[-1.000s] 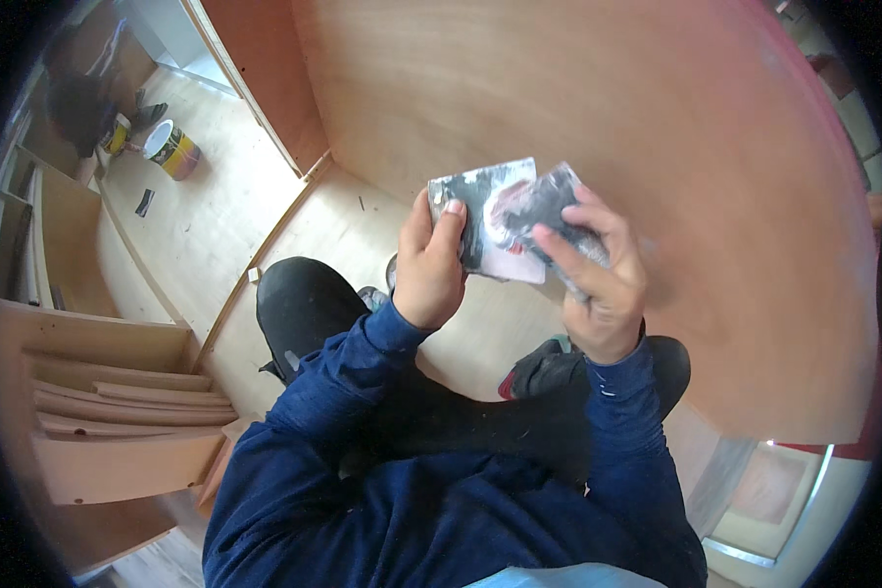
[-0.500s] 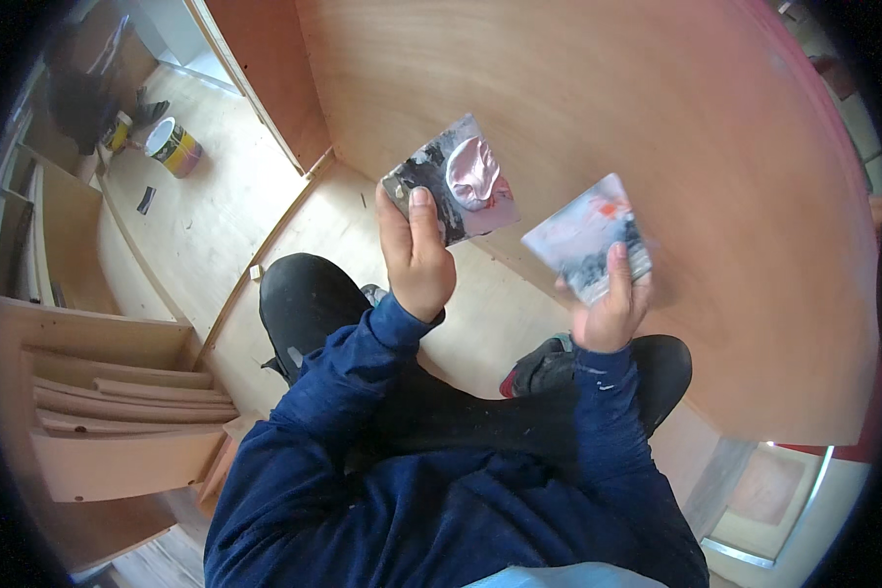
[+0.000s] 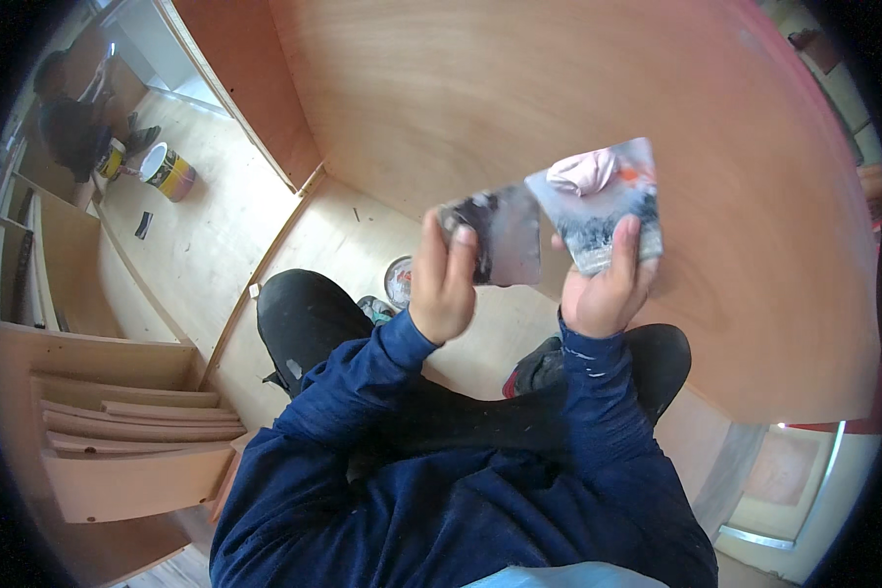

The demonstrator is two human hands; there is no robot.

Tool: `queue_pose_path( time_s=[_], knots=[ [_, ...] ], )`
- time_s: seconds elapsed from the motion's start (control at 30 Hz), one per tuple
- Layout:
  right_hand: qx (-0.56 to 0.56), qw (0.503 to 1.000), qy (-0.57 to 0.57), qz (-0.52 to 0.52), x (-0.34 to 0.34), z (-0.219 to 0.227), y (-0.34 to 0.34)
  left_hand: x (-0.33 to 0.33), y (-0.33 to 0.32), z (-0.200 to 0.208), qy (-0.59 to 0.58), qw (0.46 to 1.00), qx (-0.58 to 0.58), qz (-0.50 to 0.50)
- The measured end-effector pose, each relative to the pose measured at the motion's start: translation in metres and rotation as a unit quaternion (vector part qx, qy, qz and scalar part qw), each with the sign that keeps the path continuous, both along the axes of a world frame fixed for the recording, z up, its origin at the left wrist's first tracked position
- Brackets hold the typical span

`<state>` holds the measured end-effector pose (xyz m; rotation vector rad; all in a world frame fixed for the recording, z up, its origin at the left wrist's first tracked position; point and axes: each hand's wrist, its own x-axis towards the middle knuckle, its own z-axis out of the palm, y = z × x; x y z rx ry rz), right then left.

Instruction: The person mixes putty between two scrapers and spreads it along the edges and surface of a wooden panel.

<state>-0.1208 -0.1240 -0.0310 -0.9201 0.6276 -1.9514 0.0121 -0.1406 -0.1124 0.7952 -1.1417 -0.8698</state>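
My left hand is closed round the near-left edge of a square putty scraper, thumb on top; the plate is smeared dark and pale and slightly blurred. Closed on a second square putty scraper is my right hand, its thumb on the dark-smeared lower part. A lump of pink putty lies near this plate's far edge, beside an orange smear. The two scrapers are side by side, their neighbouring edges very close. Behind my left hand, a round tin on the floor is partly hidden.
A large curved plywood panel rises ahead and to the right. At left stands a wooden unit with stacked boards. Far left, a person is near a yellow-black bucket. A thin wooden strip crosses the floor.
The putty lump has passed from the left scraper to the right one. The left scraper has moved right and lower, the right one up, bringing them together. The round tin has come into view.
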Motion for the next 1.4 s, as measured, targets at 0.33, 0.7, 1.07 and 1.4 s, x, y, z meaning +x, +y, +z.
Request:
queue_pose_path(
  time_s=[0.33, 0.7, 1.07, 1.4],
  knots=[
    [-0.159, 0.777, 0.588, -0.156, -0.009, -0.052, 0.007, 0.006, 0.001, 0.027, 0.313, 0.929, 0.172, -0.098],
    [-0.146, 0.658, 0.717, -0.177, -0.047, -0.019, 0.008, 0.012, -0.003, 0.024, 0.088, 0.991, 0.104, -0.012],
    [-0.186, 0.679, 0.688, -0.176, -0.039, 0.0, 0.001, 0.002, -0.005, 0.016, 0.131, 0.984, 0.095, -0.07],
    [0.0, 0.782, 0.613, -0.11, -0.081, -0.091, -0.015, 0.019, -0.011, 0.037, 0.333, 0.93, 0.101, -0.118]
  ],
)
